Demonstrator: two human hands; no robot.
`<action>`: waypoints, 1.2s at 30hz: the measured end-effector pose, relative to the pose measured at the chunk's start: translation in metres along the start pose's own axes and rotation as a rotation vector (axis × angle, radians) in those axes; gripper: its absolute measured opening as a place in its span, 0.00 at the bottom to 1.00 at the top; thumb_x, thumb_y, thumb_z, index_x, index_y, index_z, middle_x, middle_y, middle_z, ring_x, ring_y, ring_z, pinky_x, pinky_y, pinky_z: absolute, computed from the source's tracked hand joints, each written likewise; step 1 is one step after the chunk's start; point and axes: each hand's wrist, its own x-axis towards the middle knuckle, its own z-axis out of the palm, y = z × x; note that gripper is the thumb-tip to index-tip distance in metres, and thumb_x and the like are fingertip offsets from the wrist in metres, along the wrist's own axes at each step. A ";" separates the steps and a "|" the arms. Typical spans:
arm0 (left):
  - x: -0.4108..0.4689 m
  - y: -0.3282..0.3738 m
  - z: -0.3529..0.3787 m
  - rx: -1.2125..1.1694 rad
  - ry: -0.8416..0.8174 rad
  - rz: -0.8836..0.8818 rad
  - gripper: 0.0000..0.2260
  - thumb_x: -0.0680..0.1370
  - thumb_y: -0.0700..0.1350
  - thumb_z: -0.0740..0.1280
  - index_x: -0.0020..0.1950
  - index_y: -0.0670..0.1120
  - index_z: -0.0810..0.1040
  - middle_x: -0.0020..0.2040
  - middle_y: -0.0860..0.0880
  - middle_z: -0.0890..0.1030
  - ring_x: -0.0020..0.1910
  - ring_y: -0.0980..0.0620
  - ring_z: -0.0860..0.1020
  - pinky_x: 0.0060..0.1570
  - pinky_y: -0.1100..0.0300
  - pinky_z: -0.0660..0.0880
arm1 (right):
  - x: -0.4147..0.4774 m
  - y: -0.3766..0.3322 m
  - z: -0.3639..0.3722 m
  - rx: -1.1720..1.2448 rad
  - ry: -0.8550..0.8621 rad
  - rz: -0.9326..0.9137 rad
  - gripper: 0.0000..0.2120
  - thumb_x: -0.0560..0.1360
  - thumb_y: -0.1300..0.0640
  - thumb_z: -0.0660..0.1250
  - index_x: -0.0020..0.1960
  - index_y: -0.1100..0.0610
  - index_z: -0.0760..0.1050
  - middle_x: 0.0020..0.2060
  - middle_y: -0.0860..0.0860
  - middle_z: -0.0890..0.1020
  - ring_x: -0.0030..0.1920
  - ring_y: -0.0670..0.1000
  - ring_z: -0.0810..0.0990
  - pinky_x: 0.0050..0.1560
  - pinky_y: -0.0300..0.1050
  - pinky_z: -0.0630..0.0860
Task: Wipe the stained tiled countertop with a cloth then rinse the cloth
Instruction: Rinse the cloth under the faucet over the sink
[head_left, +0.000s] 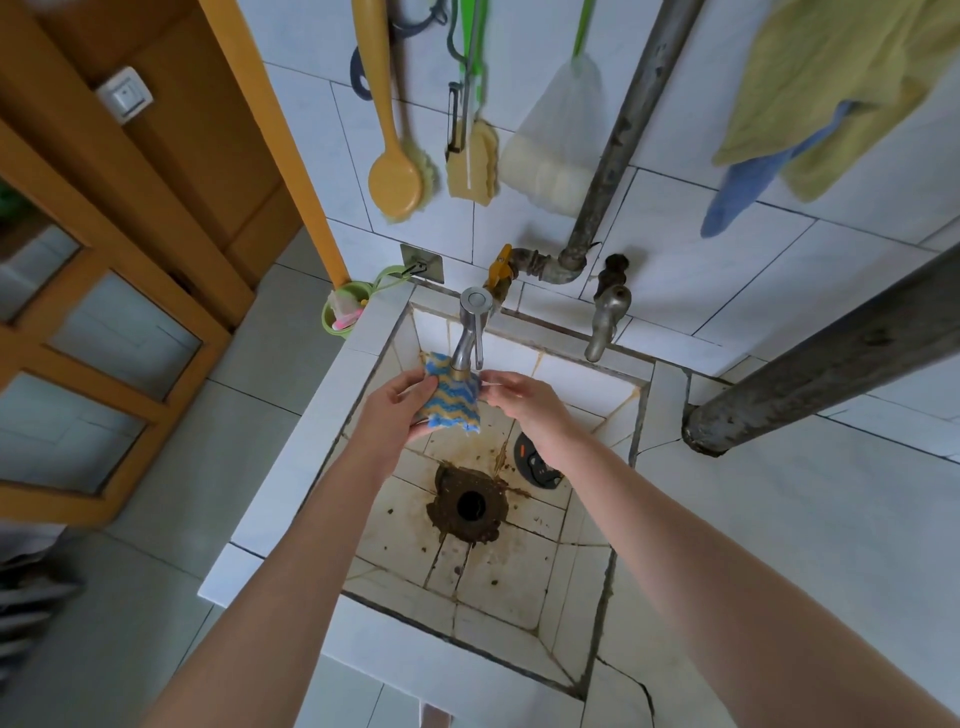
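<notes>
Cloth (451, 393) in left hand (397, 410), above stained tiled sink (524, 566).

White tiled counter (810, 525) fills the lower right of frame, cracked near the bottom; sunk into it at centre, a stained tiled basin (498, 582), rusty drain (470, 504), dark stopper (535, 462) beside it.
</notes>
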 end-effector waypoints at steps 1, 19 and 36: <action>0.000 0.000 0.000 -0.005 -0.007 -0.005 0.09 0.77 0.43 0.64 0.57 0.44 0.75 0.48 0.45 0.81 0.44 0.51 0.82 0.38 0.65 0.80 | 0.002 -0.001 0.001 0.030 0.010 0.027 0.20 0.73 0.54 0.69 0.63 0.59 0.75 0.61 0.54 0.77 0.60 0.52 0.73 0.63 0.47 0.66; 0.005 -0.024 0.006 -0.047 0.060 -0.061 0.10 0.78 0.45 0.62 0.57 0.44 0.76 0.51 0.45 0.81 0.47 0.50 0.81 0.42 0.64 0.79 | -0.006 0.011 -0.012 0.219 0.163 -0.091 0.04 0.78 0.60 0.64 0.50 0.60 0.76 0.42 0.48 0.80 0.45 0.47 0.79 0.51 0.39 0.77; -0.001 -0.028 -0.004 -0.054 0.060 -0.086 0.11 0.75 0.45 0.67 0.56 0.44 0.75 0.53 0.45 0.80 0.51 0.50 0.80 0.46 0.62 0.79 | -0.003 0.016 -0.001 0.211 0.142 -0.074 0.06 0.78 0.60 0.63 0.52 0.61 0.76 0.49 0.53 0.80 0.50 0.52 0.80 0.44 0.38 0.79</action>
